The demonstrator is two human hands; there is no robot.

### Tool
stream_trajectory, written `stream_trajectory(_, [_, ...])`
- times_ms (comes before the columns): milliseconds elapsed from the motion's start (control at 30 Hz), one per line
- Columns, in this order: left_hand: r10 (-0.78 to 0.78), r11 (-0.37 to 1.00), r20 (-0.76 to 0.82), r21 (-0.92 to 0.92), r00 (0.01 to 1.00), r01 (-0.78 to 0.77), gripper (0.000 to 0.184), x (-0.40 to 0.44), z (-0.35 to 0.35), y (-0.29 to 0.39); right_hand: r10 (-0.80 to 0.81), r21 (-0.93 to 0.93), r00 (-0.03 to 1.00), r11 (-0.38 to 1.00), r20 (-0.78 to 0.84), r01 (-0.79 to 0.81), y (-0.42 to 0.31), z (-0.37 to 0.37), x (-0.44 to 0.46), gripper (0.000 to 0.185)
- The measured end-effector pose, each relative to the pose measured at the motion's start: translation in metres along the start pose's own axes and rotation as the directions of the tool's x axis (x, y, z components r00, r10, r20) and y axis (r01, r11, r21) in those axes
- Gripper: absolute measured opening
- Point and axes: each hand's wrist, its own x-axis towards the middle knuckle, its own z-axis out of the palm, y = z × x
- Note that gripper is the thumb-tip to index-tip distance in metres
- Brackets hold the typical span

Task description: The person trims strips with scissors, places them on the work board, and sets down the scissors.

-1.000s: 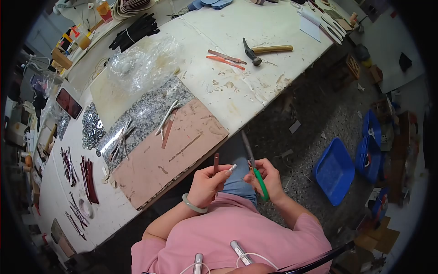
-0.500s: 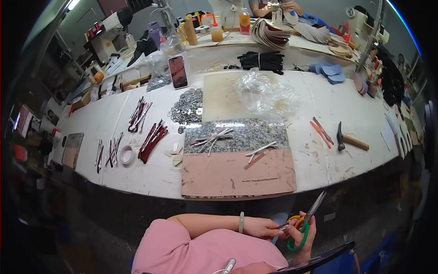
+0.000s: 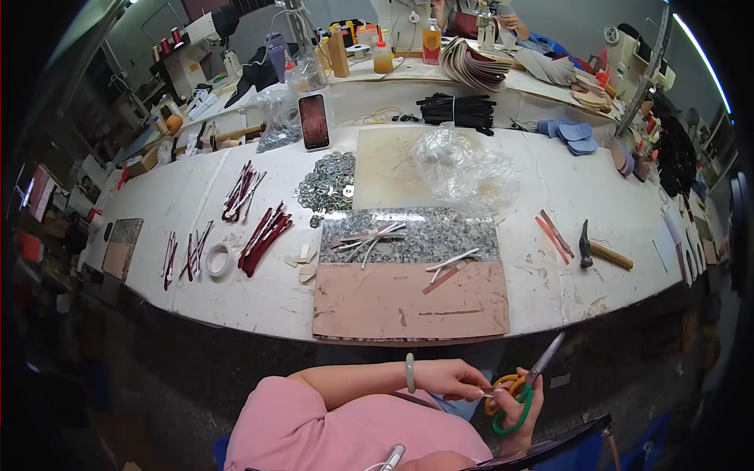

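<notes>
My right hand holds scissors with one orange and one green handle; the blades point up and away. My left hand, with a pale bangle on the wrist, is close beside it. Its thumb and fingers are pinched together near the orange handle, on something too small to make out. Both hands are over my lap, in front of the table edge. Beyond them on the table lies a pink board on a granite slab. Thin white and dark red strips rest on the slab.
A hammer and two reddish strips lie at right. Dark red strip bundles, a tape roll and a pile of metal rings are at left. Behind stand a phone and crumpled clear plastic. Someone sits opposite.
My left hand has shifted slightly up and left, its fingers still pinched beside the scissors. The right hand stays nearly in place with the scissors. The camera view has tilted a little.
</notes>
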Motion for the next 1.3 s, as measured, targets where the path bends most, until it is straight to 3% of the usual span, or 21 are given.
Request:
stream_trajectory(33, [-0.024, 0.999, 0.016, -0.037, 1.000, 0.025, 0.043, -0.006, -0.003, 0.015, -0.026, 0.013, 0.999, 1.000, -0.029, 0.026, 0.000, 0.001, -0.001, 0.054])
stream_trajectory(133, [0.128, 0.964, -0.207, -0.203, 0.970, -0.171, 0.042, -0.012, 0.003, 0.021, -0.059, 0.083, 0.987, 0.994, -0.148, 0.071, 0.005, 0.005, 0.003, 0.052])
stream_trajectory(267, [0.352, 0.780, -0.388, -0.381, 0.852, -0.496, 0.034, -0.008, 0.019, 0.023, -0.023, 0.275, 0.970, 0.957, -0.241, 0.091, 0.024, 0.010, 0.011, 0.052])
stream_trajectory(367, [0.248, 0.781, -0.530, -0.386, 0.811, -0.491, 0.031, 0.002, 0.019, 0.010, 0.006, 0.309, 0.974, 0.949, -0.229, 0.067, 0.035, 0.022, 0.007, 0.052])
stream_trajectory(400, [0.192, 0.851, -0.596, -0.294, 0.780, -0.435, 0.028, 0.003, 0.019, 0.010, 0.005, 0.289, 0.975, 0.955, -0.224, 0.062, 0.036, 0.028, 0.003, 0.053])
stream_trajectory(467, [0.184, 0.777, -0.579, -0.409, 0.794, -0.478, 0.028, 0.006, 0.018, 0.009, -0.017, 0.251, 0.981, 0.966, -0.195, 0.066, 0.037, 0.037, -0.002, 0.051])
stream_trajectory(567, [0.235, 0.627, -0.539, -0.552, 0.809, -0.550, 0.029, 0.010, 0.017, 0.006, -0.090, 0.022, 0.990, 0.995, -0.106, 0.092, 0.028, 0.048, -0.010, 0.049])
stream_trajectory(700, [0.226, 0.538, -0.579, -0.596, 0.783, -0.596, 0.033, 0.001, 0.008, 0.020, -0.126, 0.107, 0.992, 0.986, -0.013, 0.126, 0.044, 0.026, -0.009, 0.052])
stream_trajectory(867, [0.153, 0.700, -0.495, -0.557, 0.855, -0.447, 0.035, -0.013, 0.001, 0.030, -0.249, -0.126, 0.968, 0.961, -0.016, 0.246, 0.048, 0.001, -0.001, 0.054])
stream_trajectory(967, [0.024, 0.768, -0.441, -0.567, 0.897, -0.299, 0.037, -0.014, 0.000, 0.031, -0.369, -0.294, 0.928, 0.893, -0.045, 0.341, 0.060, -0.007, 0.008, 0.053])
stream_trajectory(1033, [-0.045, 0.738, -0.431, -0.622, 0.901, -0.260, 0.039, -0.014, 0.004, 0.039, -0.274, -0.224, 0.961, 0.940, -0.039, 0.259, 0.053, -0.007, 0.010, 0.052])
stream_trajectory(1067, [-0.007, 0.754, -0.452, -0.588, 0.892, -0.292, 0.039, -0.010, 0.003, 0.028, -0.221, -0.195, 0.974, 0.959, -0.055, 0.206, 0.047, -0.007, 0.008, 0.052])
stream_trajectory(1133, [-0.039, 0.817, -0.460, -0.525, 0.887, -0.237, 0.036, -0.016, 0.007, 0.042, -0.284, -0.372, 0.959, 0.889, 0.013, 0.268, 0.045, -0.014, 0.009, 0.050])
stream_trajectory(1167, [-0.082, 0.847, -0.473, -0.498, 0.877, -0.189, 0.035, -0.018, 0.010, 0.049, -0.281, -0.348, 0.959, 0.896, 0.036, 0.276, 0.044, -0.017, 0.010, 0.049])
stream_trajectory(1233, [-0.026, 0.866, -0.478, -0.449, 0.878, -0.219, 0.031, -0.014, 0.011, 0.038, -0.157, -0.365, 0.987, 0.917, 0.047, 0.163, 0.029, -0.017, 0.007, 0.057])
stream_trajectory(1300, [-0.004, 0.881, -0.502, -0.410, 0.865, -0.234, 0.031, -0.011, 0.014, 0.037, 0.012, -0.190, 0.984, 0.982, 0.176, 0.022, 0.020, -0.022, 0.006, 0.060])
